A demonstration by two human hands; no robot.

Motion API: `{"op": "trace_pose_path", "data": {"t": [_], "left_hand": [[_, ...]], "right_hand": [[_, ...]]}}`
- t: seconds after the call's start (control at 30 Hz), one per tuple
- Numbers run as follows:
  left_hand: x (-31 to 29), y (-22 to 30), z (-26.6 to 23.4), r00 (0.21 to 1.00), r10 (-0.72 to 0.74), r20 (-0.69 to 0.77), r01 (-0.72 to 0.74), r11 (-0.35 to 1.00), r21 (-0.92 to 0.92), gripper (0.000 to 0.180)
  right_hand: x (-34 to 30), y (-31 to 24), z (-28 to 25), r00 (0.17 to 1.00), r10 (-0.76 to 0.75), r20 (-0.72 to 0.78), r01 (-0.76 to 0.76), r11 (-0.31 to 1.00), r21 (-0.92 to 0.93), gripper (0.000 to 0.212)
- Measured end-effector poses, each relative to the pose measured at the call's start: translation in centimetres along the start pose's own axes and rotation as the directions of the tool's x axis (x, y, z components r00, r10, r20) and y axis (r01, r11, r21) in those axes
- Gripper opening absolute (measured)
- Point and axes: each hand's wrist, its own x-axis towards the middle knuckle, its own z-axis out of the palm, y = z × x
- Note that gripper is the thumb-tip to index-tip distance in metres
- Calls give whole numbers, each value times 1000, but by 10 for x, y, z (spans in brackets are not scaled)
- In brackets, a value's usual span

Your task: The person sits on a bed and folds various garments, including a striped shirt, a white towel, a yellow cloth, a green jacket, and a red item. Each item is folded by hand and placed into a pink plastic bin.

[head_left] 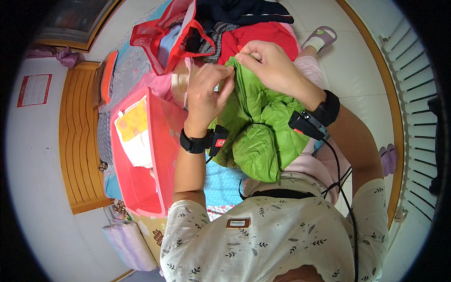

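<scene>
A bright green quilted jacket (256, 150) lies bunched across my lap, with a dark zip line running down its middle. My left hand (206, 91) is closed in a pinch at the jacket's far left edge, near the zip's upper end. Just to its right, my right hand (270, 63) pinches the same far edge between thumb and fingers. The two sets of fingertips are close together, and the exact bit of cloth between them is partly hidden. Each wrist wears a black strap with a small device.
Left of my arm stands a pink plastic tub (162, 188) with white and yellow cloth inside. Beyond my hands are a red mesh bag (150, 47), a red garment (263, 40) and a dark garment (244, 11). A cable hangs by my right arm. A white radiator (418, 117) lines the right wall.
</scene>
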Motion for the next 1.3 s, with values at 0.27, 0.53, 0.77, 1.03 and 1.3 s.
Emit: {"op": "trace_pose_path", "data": {"t": [0.27,0.53,0.77,1.03,1.3], "left_hand": [[-4,-12,-11,998,39,55,-39,999,2,20],[-35,-3,-10,979,-48,196,71,991,-112,22],[-76,6,-18,938,-133,319,185,973,-138,15],[-111,20,-34,881,-267,390,353,921,-166,8],[-141,30,-39,828,-348,439,453,877,-159,7]], "right_hand": [[24,11,15,988,-36,-152,28,998,-53,30],[50,45,-22,954,180,-238,-166,983,79,27],[60,84,-84,906,191,-379,-154,980,125,32],[56,107,-134,846,274,-458,-198,958,208,31],[45,131,-153,833,259,-489,-144,955,261,30]]}}
